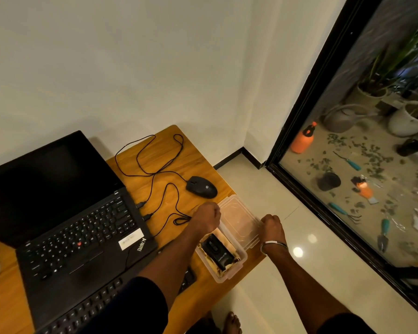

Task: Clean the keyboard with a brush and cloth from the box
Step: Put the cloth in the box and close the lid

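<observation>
wooden desk [203, 162] runs along the wall, and starting at its left there's an open black laptop [65, 213] with a separate dark keyboard [92, 300] lying just in front of it, partly under the person's left forearm. that keyboard is the thing to be cleaned, and nothing is touching its keys yet. further right a black mouse [201, 187] sits with its cable looping back across the wood. then comes the left hand [206, 216], fingers curled over the near-left edge of a clear lid [239, 219]. the lid is raised over the far end of the clear plastic box [227, 273], which sits at the desk's right edge with a dark object [219, 251] inside on some pale lining; i can't tell whether that is the brush or the cloth. the right hand [272, 226] pinches the lid's right edge.

my worry is that edge. the box looks close to overhanging the floor, so a hard tug on a sticking lid could drag it off. the left forearm also crosses the mouse cable and could snag it.
</observation>
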